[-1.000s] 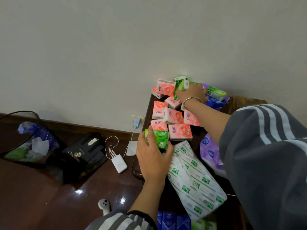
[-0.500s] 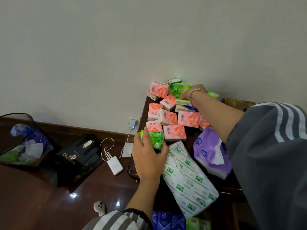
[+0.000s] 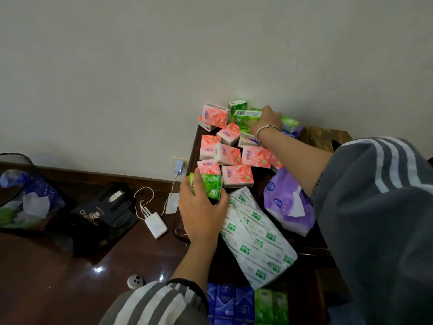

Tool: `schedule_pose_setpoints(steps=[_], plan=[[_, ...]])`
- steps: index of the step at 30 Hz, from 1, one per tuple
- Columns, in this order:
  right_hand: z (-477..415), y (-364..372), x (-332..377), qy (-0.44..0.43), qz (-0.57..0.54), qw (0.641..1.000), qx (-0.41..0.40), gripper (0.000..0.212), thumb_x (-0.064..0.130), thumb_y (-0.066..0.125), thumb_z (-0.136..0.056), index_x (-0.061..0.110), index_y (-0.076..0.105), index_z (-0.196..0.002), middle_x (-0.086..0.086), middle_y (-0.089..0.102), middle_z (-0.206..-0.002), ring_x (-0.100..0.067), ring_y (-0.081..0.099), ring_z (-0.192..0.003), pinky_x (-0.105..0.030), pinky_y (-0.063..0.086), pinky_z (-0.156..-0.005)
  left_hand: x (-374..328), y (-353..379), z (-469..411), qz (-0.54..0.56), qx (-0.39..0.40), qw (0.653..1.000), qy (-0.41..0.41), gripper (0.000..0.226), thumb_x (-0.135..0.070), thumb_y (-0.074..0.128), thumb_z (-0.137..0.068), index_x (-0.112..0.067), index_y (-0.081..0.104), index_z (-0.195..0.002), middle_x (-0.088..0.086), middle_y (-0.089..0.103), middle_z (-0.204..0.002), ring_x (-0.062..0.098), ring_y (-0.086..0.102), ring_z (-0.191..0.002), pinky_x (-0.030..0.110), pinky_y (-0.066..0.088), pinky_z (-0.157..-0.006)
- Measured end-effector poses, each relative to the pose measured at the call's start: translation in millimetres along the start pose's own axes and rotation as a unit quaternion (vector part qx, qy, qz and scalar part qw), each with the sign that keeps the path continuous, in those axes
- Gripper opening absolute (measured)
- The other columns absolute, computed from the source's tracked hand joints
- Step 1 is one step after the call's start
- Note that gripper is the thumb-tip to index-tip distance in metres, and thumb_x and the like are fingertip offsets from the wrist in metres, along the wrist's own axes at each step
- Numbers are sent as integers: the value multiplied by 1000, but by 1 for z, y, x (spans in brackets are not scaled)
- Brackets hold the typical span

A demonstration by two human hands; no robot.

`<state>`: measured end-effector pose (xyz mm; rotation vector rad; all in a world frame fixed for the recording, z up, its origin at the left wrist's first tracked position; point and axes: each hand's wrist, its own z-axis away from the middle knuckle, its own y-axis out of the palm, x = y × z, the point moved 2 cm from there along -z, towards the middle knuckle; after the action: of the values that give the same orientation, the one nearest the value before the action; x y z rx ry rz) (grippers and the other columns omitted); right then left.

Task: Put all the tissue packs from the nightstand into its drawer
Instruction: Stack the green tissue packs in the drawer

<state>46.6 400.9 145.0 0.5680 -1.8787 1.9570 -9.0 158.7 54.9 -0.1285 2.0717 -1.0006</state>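
Note:
Several small pink tissue packs (image 3: 237, 175) lie scattered on the dark wooden nightstand (image 3: 260, 184) by the wall. My left hand (image 3: 201, 209) grips a green pack (image 3: 212, 185) at the nightstand's front left. At the back against the wall, my right hand (image 3: 267, 119) holds green packs (image 3: 246, 114) among a small green pile. A long white ROYO pack (image 3: 255, 240) and a purple pack (image 3: 285, 202) lie nearer me. Below, the drawer holds blue packs (image 3: 230, 303) and green packs (image 3: 271, 306) in a row.
On the glossy floor to the left lie a white power bank (image 3: 155, 225) with its cable to a wall charger (image 3: 179, 167), a black box (image 3: 103, 214), a bin with rubbish (image 3: 21, 195) and a small round white object (image 3: 135, 281). A brown bag (image 3: 324, 138) stands at the back right.
My right hand shifted at the back pile and now holds green packs against the wall. My left hand kept its grip on the green pack at the front.

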Motion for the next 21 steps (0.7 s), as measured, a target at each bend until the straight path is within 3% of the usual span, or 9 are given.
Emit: schedule_pose_setpoints(steps=[3,5,8,12,16,19,21], plan=[[4,-2,-6,-10,-45,998,-44,24,9,52,-91,16,51,-114,-17,41,-130,-37,47,-116,-33,42,-94,0,-1,0,0,3,1000,-1,76,-47,65,-79,-13,39,-141,14,46,-129,28,51,-111,40,46,-87],[5,-4,-10,-19,-69,996,-60,15,6,53,-88,21,50,-91,-15,46,-124,-33,49,-108,-31,42,-89,-1,-1,0,4,5,1000,1,76,-47,65,-79,-13,39,-141,14,46,-129,27,52,-110,42,47,-86],[2,-8,-17,-26,-91,992,-79,40,6,60,-83,23,30,-63,-6,48,-104,-21,42,-87,-28,36,-72,-1,0,0,8,0,1000,1,76,-46,66,-79,-12,39,-141,14,47,-128,28,52,-110,42,47,-86],[3,-11,-20,-29,-114,990,-77,53,10,73,-75,26,25,-60,-3,46,-91,-19,41,-81,-23,32,-68,-1,0,0,15,1,1000,6,76,-46,65,-79,-13,38,-141,14,47,-128,28,52,-111,43,49,-86],[7,-18,-25,1,-156,984,-88,51,10,76,-71,22,29,-59,-1,49,-84,-18,45,-77,-24,35,-62,-1,0,0,27,-2,1000,14,75,-47,64,-80,-13,38,-142,13,46,-128,28,52,-111,43,51,-84],[12,-28,-28,14,-207,974,-90,38,11,79,-69,16,41,-66,-4,57,-88,-16,49,-78,-28,45,-66,-2,-1,0,40,-10,999,23,75,-47,61,-80,-13,38,-143,12,47,-127,27,53,-110,42,50,-83],[19,-36,-31,24,-246,965,-90,42,10,80,-66,18,39,-63,-9,65,-96,-19,55,-79,-31,50,-71,-2,-2,0,50,-9,999,20,75,-51,55,-82,-15,35,-144,11,47,-130,27,53,-111,42,49,-84]])
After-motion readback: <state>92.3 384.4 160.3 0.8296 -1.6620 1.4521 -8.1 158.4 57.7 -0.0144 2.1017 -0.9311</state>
